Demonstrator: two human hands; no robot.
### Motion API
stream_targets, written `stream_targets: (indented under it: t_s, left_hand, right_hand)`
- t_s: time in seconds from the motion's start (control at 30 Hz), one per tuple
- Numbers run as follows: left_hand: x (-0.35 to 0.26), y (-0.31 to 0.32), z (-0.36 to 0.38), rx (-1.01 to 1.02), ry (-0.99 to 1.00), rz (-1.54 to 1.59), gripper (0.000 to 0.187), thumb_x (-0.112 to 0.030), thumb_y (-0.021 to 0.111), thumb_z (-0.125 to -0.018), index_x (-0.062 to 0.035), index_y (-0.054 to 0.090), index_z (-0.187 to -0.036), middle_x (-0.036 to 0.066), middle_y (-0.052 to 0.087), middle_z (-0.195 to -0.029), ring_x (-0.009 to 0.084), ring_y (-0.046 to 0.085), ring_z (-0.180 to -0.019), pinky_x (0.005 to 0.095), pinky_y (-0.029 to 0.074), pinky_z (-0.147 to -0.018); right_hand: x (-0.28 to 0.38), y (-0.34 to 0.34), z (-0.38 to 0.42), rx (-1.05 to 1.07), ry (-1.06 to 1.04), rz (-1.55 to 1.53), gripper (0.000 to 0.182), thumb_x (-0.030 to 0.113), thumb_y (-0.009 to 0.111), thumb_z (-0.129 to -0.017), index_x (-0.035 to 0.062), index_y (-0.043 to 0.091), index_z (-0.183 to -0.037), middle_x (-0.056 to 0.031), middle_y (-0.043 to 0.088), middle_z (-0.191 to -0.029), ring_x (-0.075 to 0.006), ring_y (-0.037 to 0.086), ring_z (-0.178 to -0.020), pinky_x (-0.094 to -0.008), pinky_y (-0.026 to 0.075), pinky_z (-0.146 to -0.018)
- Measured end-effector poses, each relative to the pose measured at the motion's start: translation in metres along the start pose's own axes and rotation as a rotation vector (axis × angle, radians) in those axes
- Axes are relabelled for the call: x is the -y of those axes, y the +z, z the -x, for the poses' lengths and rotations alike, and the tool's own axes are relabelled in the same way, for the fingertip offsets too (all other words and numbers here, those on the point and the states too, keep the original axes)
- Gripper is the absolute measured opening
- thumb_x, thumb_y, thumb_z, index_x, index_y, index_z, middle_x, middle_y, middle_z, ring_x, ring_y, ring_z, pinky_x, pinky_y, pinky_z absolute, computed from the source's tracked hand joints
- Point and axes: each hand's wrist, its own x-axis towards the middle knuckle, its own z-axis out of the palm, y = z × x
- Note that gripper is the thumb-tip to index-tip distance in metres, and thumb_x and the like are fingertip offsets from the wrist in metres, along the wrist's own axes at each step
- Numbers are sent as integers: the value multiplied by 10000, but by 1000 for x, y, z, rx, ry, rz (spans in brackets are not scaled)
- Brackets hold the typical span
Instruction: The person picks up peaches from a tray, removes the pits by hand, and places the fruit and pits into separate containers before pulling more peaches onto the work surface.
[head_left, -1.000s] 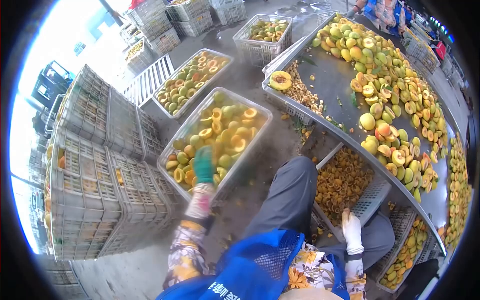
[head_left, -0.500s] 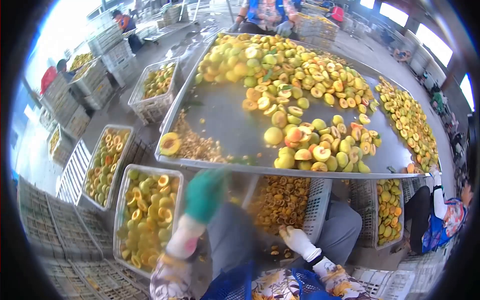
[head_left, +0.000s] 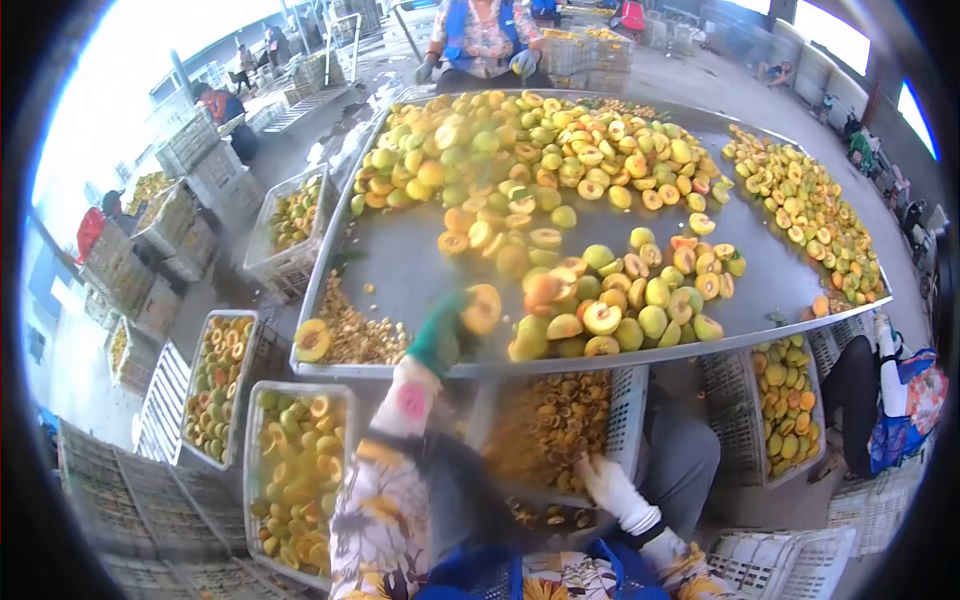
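Observation:
My left hand, in a green glove, is over the near edge of the metal table. Its fingers are closed on a yellow peach half; motion blurs them a little. A white glove covers my right hand, low between my knees, beside a crate of small brownish cut pieces. Those fingers are pinched together, and what they hold, if anything, cannot be made out. Nearest on the table lies a cluster of halved peaches, with a larger heap behind it.
Pale stones and one peach half lie at the table's left corner. Fruit-filled crates stand at left, another at right. A co-worker sits across the table; another person's sleeve shows at right.
My left hand has moved from above the left crate up and right to the table, with a peach half now at its fingers. My right hand stays low near the crate. The view has shifted.

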Motion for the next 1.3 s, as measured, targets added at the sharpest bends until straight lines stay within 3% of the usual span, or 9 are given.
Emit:
stream_targets:
  t_s: [0.1,0.13,0.17,0.33,0.77,0.93,1.1,1.23,1.3]
  left_hand:
    - [7,9,86,-95,104,434,461,-451,530,-909,-49,543,-1134,106,624,-911,174,632,-664,258,497,-440]
    - [12,24,105,-165,54,624,481,-469,500,-925,-40,542,-1138,102,625,-901,179,632,-664,258,501,-446]
    - [19,39,123,-232,3,815,504,-488,470,-941,-31,541,-1141,98,625,-891,183,631,-664,259,505,-452]
    - [43,84,183,-205,266,860,419,-305,550,-947,-19,493,-1248,83,599,-1063,219,594,-948,330,504,-840]
    - [89,66,187,-235,259,219,353,-287,511,-922,-18,557,-1146,91,625,-930,177,616,-848,291,504,-740]
    - [54,79,202,-280,-173,173,375,-153,594,-863,-14,534,-1206,102,654,-898,200,638,-852,292,505,-727]
    - [72,54,196,-86,54,-186,422,-302,535,-932,-7,527,-1233,96,619,-1073,176,601,-933,290,472,-835]
    - [81,90,219,-338,469,111,407,-284,509,-945,-9,523,-1245,95,589,-1143,145,564,-971,288,462,-848]
    - [92,89,212,-354,330,193,385,-238,527,-934,-2,545,-1237,66,623,-1058,137,578,-922,275,477,-805]
  right_hand:
    - [11,-3,-11,10,247,-353,332,299,452,-988,1,561,-890,-123,589,-619,-193,553,-497,-331,430,-477]
    - [35,-17,-21,51,298,-444,249,212,508,-958,-23,588,-952,-212,585,-686,-365,552,-607,-382,434,-558]
    - [67,-32,-29,71,365,-640,249,207,511,-957,-29,592,-956,-206,567,-664,-342,515,-553,-373,439,-548]
    - [156,-51,-45,-10,-89,-469,250,232,548,-935,-17,572,-936,-185,572,-584,-332,595,-524,-370,451,-484]
    - [167,-50,-41,-66,-282,93,267,243,568,-918,16,491,-800,-173,527,-493,-346,589,-475,-421,438,-411]
    - [151,-48,-30,170,-175,24,371,298,462,-956,-27,565,-811,-241,590,-609,-424,617,-601,-485,486,-547]
    - [129,-29,-31,257,-28,-388,422,395,449,-975,-16,540,-941,-127,541,-548,-221,584,-491,-352,431,-429]
    - [154,-42,-37,336,114,-596,507,498,397,-976,23,551,-889,-11,465,-528,-113,487,-442,-260,381,-387]
    - [157,-47,-40,459,206,-638,481,502,401,-974,65,528,-818,16,435,-517,-93,446,-415,-237,357,-372]
